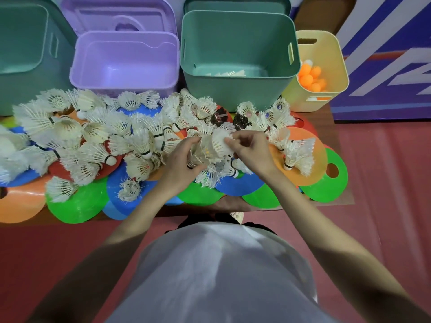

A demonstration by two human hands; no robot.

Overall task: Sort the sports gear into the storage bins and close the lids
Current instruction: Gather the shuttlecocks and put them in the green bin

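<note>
Both my hands are down in the shuttlecock pile (130, 138), mid-tabletop. My left hand (184, 159) is curled round a small clutch of shuttlecocks (210, 148), gathered so several can go in one trip. My right hand (249, 150) pinches the feather skirt of the top one, seemingly to seat it against the rest of the bunch.

The loose shuttlecocks lie strewn over flat disc cones (77, 206) in green, blue, orange and red, which overlap along the near edge.

Bins stand in a row behind the pile. The middle green bin (238, 94), straight ahead, already holds a few shuttlecocks at the bottom, so my judgement is this bunch belongs there. The purple bin (126, 85) shows nothing inside. The yellow bin (335, 66), far right, holds orange balls (311, 76). Lids are propped upright behind the purple and green bins, none fitted yet.

Most sorting remains.
</note>
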